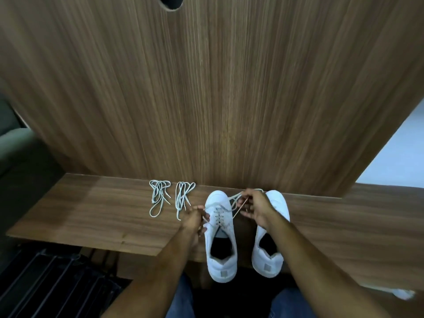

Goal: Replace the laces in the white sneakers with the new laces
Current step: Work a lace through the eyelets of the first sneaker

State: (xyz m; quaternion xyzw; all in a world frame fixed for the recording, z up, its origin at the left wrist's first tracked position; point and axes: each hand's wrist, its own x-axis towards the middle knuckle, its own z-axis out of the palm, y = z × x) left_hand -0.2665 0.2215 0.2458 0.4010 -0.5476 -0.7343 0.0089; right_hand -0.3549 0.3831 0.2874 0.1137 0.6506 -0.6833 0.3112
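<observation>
Work is at an early stage: left hand [193,218] and right hand [254,206] each pinch a lace end [239,210] on the left sneaker [220,226]. Right sneaker [275,203] looks laceless; two lace bundles [172,197] lie untouched at the table's [91,214] back edge.

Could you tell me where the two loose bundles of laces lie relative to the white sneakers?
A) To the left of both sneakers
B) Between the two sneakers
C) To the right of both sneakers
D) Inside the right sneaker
A: both loose lace bundles lie on the wooden bench, left of the left sneaker and the right sneaker.
</observation>
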